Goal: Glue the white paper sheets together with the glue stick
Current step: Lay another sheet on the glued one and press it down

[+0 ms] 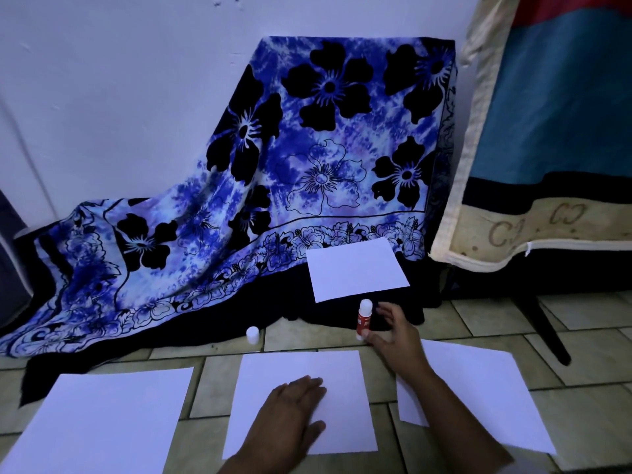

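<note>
- Glue stick (364, 319): we find it upright on the tiled floor (478, 316), at 1 o'clock from the middle sheet (342, 371), just beyond its far right corner. It is a red-labelled plastic tube with a rounded white top. We cannot tell whether that top is bare glue or a cap.
- Right hand (393, 336): the thumb touches the tube near its base. The fingers are spread wide and lightly curved at 3 o'clock of the tube, not closed round it. We judge this to be either a reach for the tube or a release of it.
- Left hand (290, 412): it lies flat on the middle sheet, fingers straight and together. We judge that it pins the light paper against sliding.
- Small white cylinder (252, 334): cap-like, it stands on the floor at 9 o'clock from the stick, well apart.
- Left sheet (102, 422) at 9 o'clock, right sheet (478, 388) at 3 o'clock under the right forearm, far sheet (355, 270) at 12 o'clock: all are thin, matte and flat. None overlaps another, so nothing appears joined.
- Floral cloth (307, 148): soft and draped at 12 o'clock, its dark hem carries the far sheet.
</note>
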